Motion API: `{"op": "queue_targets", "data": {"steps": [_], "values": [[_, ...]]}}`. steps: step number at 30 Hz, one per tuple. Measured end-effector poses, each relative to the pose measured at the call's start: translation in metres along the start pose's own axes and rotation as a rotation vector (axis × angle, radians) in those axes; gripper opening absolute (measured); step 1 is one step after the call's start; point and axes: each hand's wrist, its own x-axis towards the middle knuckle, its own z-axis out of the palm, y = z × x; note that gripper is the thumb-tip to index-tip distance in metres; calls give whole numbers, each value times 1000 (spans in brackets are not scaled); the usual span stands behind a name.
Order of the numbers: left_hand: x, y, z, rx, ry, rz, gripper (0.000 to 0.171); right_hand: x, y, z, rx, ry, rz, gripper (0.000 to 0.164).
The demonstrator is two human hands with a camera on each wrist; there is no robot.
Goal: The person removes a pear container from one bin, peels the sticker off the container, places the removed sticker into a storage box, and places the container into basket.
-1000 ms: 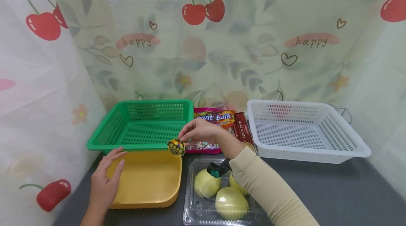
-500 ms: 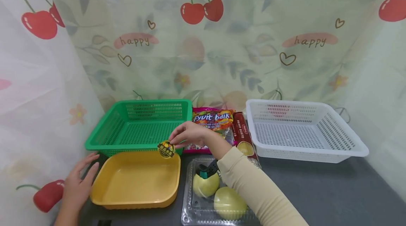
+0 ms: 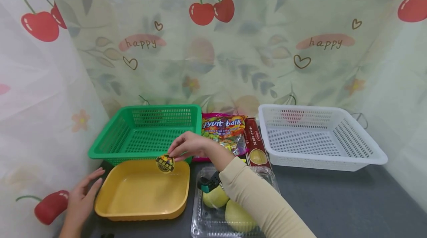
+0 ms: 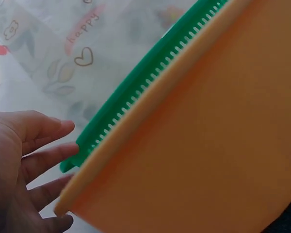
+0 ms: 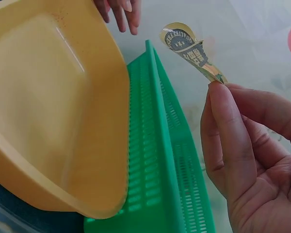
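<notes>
My right hand point(image 3: 191, 145) pinches a round black-and-gold fruit sticker point(image 3: 165, 164) between thumb and fingertips. In the right wrist view the sticker point(image 5: 191, 48) looks curled and sticks out past the thumb. It overlaps the back right part of a yellow plastic tub point(image 3: 143, 195) in the head view. At the tub's left side is my left hand point(image 3: 81, 197), fingers spread and holding nothing. The left wrist view has its loosely extended fingers point(image 4: 48, 162) right at the tub's rim point(image 4: 150, 104).
Behind the tub stands a green basket point(image 3: 95, 152). A clear clamshell box point(image 3: 200, 215) with pale round fruit sits to the right, partly under my right sleeve. Farther back are a candy bag point(image 3: 223, 126), a dark red packet point(image 3: 255, 141) and a white basket point(image 3: 320, 160).
My left hand has moved left, from over the tub's left part to beside it. The right hand has carried the sticker leftward and slightly nearer, over the tub in the head view.
</notes>
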Motion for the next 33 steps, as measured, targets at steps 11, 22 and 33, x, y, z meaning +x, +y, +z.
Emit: {"op": "queue_targets", "data": {"steps": [11, 22, 33], "values": [[-3, -6, 8, -25, -61, -37, 39, 7, 4, 10, 4, 14, 25, 16], [-4, -1, 17, 32, -48, -153, 42, 12, 3, 20, -6, 17, 14, 17], [-3, -4, 19, 56, -56, -216, 42, 24, 8, 23, 8, 28, 21, 16]]}}
